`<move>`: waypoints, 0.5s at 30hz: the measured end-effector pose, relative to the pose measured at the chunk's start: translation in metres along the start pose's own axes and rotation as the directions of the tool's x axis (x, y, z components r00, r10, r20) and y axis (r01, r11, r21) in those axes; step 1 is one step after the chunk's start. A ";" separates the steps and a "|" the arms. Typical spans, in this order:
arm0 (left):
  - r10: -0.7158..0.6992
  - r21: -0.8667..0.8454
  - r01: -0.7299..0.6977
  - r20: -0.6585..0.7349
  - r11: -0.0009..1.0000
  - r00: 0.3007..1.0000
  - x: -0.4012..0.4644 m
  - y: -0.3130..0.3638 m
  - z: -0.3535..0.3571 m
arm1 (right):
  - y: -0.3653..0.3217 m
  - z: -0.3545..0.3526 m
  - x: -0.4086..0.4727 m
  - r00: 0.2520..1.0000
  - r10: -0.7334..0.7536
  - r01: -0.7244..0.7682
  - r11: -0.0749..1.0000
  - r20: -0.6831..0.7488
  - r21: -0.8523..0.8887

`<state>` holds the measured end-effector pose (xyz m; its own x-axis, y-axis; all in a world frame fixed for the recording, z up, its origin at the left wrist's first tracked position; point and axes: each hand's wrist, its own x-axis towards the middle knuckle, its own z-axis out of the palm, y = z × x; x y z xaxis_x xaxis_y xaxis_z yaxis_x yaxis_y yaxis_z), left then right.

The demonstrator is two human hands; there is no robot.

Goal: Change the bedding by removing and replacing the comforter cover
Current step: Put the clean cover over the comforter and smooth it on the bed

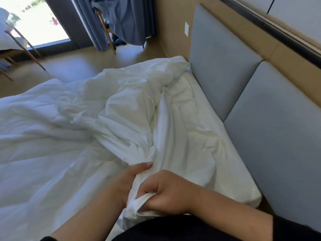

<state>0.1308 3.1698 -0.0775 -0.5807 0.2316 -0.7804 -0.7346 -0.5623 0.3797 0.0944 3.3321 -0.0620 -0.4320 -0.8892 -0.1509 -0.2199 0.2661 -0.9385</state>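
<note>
Low in the middle of the frame, the person's two hands hold a bunched edge of the white comforter cover [111, 108]. The right hand [166, 192] is a fist, and its fingers [147, 188] are curled tight around a twisted fold of the cloth. The left hand [128, 178] sits just beside it, on the left. Its thumb lies on top of the cloth, and its other fingers are hidden under the fold, so it grips the cloth too. The two hands are very close, with only the fold between them.

The cover is crumpled and spreads from the hands up and across the left and middle of the frame, on top of the bed [217, 162]. On the right side of the bed a bare sheet shows. A grey padded headboard [220, 70] stands along the right. In the upper left is a bright window [40, 20], with blue curtains [121, 16] next to it. A wooden chair [20, 47] stands on the floor at the far left.
</note>
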 end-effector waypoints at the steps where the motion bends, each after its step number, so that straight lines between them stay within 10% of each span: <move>1: 0.032 -0.012 -0.032 -0.018 0.999 0.999 0.004 0.000 0.005 | 0.005 -0.002 0.004 0.997 0.072 -0.071 0.996 -0.024 0.054; 5: 0.333 0.017 -0.336 -0.193 0.942 0.923 0.013 0.013 0.014 | 0.044 -0.024 0.005 0.935 0.313 -0.257 0.923 -0.168 0.287; 9: 0.435 0.035 -0.437 -0.188 0.899 0.880 0.004 0.021 -0.005 | 0.088 -0.053 -0.005 0.895 0.394 -0.443 0.747 0.207 0.496; 12: 0.387 0.020 -0.388 -0.125 0.922 0.914 0.000 0.019 -0.010 | 0.107 -0.057 0.004 0.908 0.366 -0.372 0.478 0.204 0.796; 15: 0.360 0.026 -0.360 -0.114 0.933 0.926 -0.001 0.013 -0.010 | 0.123 -0.038 0.033 0.806 0.591 -0.489 0.654 0.014 0.578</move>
<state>0.1255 3.1542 -0.0770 -0.7624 -0.0784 -0.6423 -0.4855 -0.5870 0.6479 0.0203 3.3496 -0.1703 -0.4661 -0.5650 -0.6808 0.5727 0.3939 -0.7190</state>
